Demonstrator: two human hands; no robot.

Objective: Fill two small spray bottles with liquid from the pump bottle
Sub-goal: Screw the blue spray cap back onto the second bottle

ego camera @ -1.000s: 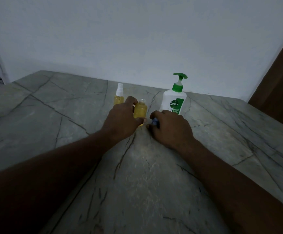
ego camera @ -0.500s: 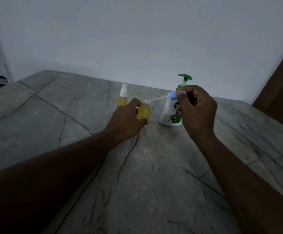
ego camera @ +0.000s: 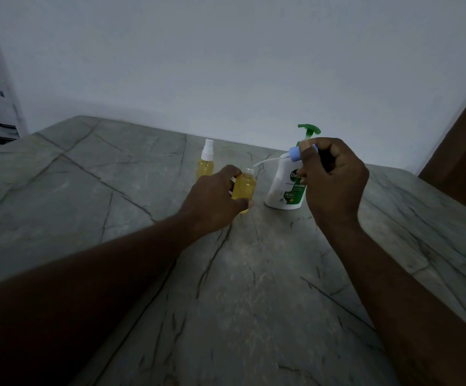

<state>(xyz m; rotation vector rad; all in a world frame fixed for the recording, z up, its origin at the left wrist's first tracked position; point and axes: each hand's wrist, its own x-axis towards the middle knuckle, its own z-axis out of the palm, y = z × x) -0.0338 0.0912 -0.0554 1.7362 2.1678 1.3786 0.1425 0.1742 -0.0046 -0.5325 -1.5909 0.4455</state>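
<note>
Bare tabletop (ego camera: 254, 302) before three bottles (ego camera: 283, 188)

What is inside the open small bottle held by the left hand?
Yellow liquid fills the open bottle nearly to the neck. The left hand covers its left side and base.

1. The open spray bottle (ego camera: 243, 188) is standing on the table (ego camera: 92, 196), held in the left hand (ego camera: 215, 200).
2. The capped spray bottle (ego camera: 205, 162) is sitting behind it, to the left.
3. The pump bottle (ego camera: 284, 188) is standing to its right.
4. The right hand (ego camera: 334, 179) is holding the spray cap (ego camera: 294, 154) in front of the pump bottle, with the tube (ego camera: 268, 161) reaching toward the open bottle's neck.
</note>
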